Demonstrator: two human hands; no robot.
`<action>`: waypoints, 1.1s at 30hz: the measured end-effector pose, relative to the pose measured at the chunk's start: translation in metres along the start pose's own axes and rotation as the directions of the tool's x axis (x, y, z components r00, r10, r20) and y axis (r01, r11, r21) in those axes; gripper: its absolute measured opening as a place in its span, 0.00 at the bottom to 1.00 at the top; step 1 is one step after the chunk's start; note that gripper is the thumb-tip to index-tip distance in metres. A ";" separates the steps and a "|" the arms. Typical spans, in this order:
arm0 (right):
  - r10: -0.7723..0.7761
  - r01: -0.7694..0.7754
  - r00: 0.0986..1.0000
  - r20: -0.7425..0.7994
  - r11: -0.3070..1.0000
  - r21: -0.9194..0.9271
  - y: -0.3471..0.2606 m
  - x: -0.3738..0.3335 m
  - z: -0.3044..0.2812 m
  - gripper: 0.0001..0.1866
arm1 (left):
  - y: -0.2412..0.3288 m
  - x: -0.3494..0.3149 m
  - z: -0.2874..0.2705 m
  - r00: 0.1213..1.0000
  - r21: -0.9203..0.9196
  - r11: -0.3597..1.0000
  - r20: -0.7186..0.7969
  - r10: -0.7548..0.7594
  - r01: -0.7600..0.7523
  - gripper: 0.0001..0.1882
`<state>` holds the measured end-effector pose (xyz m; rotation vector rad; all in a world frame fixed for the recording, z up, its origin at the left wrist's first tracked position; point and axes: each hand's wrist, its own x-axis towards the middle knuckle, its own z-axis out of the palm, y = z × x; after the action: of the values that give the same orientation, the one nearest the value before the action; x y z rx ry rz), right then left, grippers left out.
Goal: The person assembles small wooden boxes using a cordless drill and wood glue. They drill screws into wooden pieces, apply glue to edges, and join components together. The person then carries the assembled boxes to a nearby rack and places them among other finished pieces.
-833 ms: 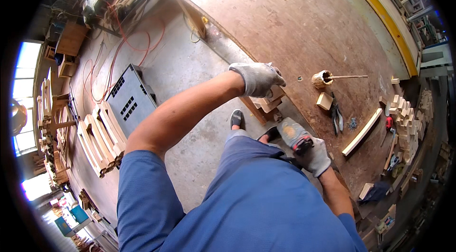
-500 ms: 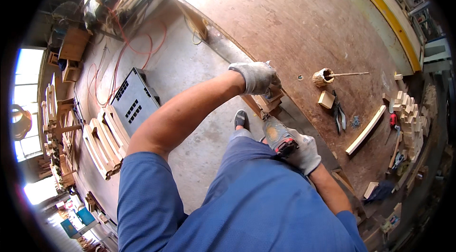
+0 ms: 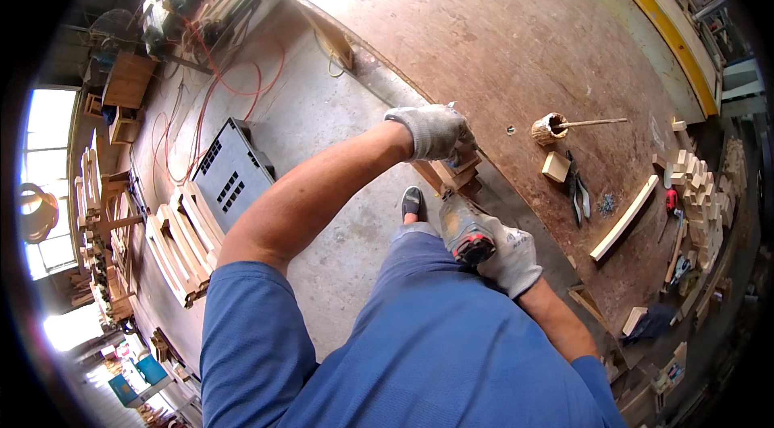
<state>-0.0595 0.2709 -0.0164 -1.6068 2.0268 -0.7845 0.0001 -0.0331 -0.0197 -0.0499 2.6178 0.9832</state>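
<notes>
On the desk (image 3: 516, 17) we see a small wood block (image 3: 555, 166), pliers (image 3: 579, 196) and a long slat (image 3: 624, 218). Our left hand (image 3: 434, 131), arm outstretched, presses fingers around the wooden piece (image 3: 455, 172) at the desk edge; our right hand (image 3: 508, 259) grips a power tool (image 3: 465, 230) just below.

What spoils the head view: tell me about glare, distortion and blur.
Head view: daylight blows out the far end of the workbench and the windows at left; fisheye bends the yellow edge and leaves black corners; the left hand on the wooden block is sharp, and the power tool in the right hand looks slightly soft.
</notes>
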 end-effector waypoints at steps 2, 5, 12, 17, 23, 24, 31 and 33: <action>-0.041 0.041 0.999 0.011 0.999 0.034 -0.003 0.001 0.000 0.25 | -0.001 0.000 0.000 1.000 0.010 1.000 0.009 -0.005 0.005 0.16; 0.009 -0.009 1.000 -0.002 1.000 -0.007 -0.005 0.006 -0.002 0.25 | -0.001 0.000 0.001 1.000 -0.007 1.000 -0.005 -0.023 0.023 0.16; 0.020 -0.022 0.998 0.061 0.999 0.028 0.001 -0.004 0.008 0.25 | -0.001 0.000 0.001 0.999 -0.017 0.999 0.001 -0.033 0.033 0.17; 0.050 -0.051 0.996 0.075 0.999 0.010 -0.001 -0.003 0.004 0.26 | 0.001 -0.001 0.001 1.000 0.005 1.000 -0.025 -0.017 0.017 0.17; 0.048 -0.050 0.997 0.061 0.999 0.022 0.003 -0.006 0.006 0.27 | 0.004 -0.003 -0.002 0.999 -0.002 1.000 -0.021 -0.029 0.029 0.17; 0.042 -0.043 0.998 0.056 0.999 0.022 0.004 -0.006 0.006 0.27 | 0.005 -0.002 -0.002 0.999 -0.003 1.000 -0.025 -0.027 0.027 0.17; 0.041 -0.041 0.998 0.042 0.999 -0.005 0.002 -0.002 0.002 0.27 | 0.000 0.000 0.002 0.999 0.003 0.999 -0.019 -0.034 0.034 0.17; 0.043 -0.043 0.999 0.017 0.999 0.004 0.001 0.002 0.002 0.27 | 0.003 0.000 0.000 0.999 0.007 0.999 -0.009 -0.039 0.039 0.16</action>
<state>-0.0595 0.2691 -0.0182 -1.5569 2.0397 -0.7573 -0.0006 -0.0309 -0.0172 -0.1033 2.6179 0.9625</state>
